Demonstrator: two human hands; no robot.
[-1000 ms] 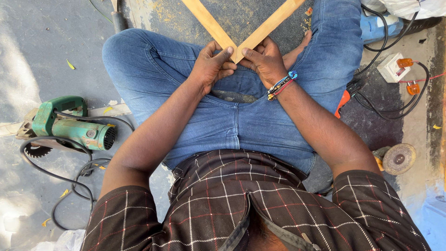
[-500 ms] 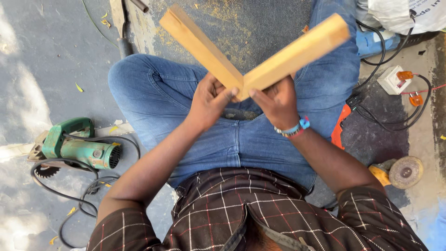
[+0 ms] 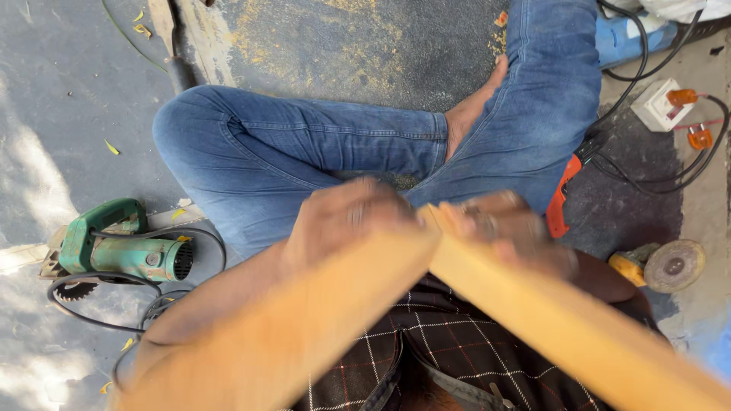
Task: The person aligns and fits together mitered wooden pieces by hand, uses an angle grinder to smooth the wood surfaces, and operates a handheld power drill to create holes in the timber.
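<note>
1. Close to the camera, the left hand [image 3: 343, 221] has its grip wrapped around one blurred pale wooden strip [image 3: 304, 320].
2. Beside it, the right hand [image 3: 510, 228] grips the second pale wooden strip [image 3: 563, 320]; both strips meet at the hands, above the lap.
3. Left on the grey floor [image 3: 68, 99] lies a green circular saw [image 3: 114, 247].

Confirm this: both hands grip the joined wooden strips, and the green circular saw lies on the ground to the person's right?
Not quite. The head view shows the green circular saw on the person's left. The left hand and right hand do grip the joined wooden strips.
</note>
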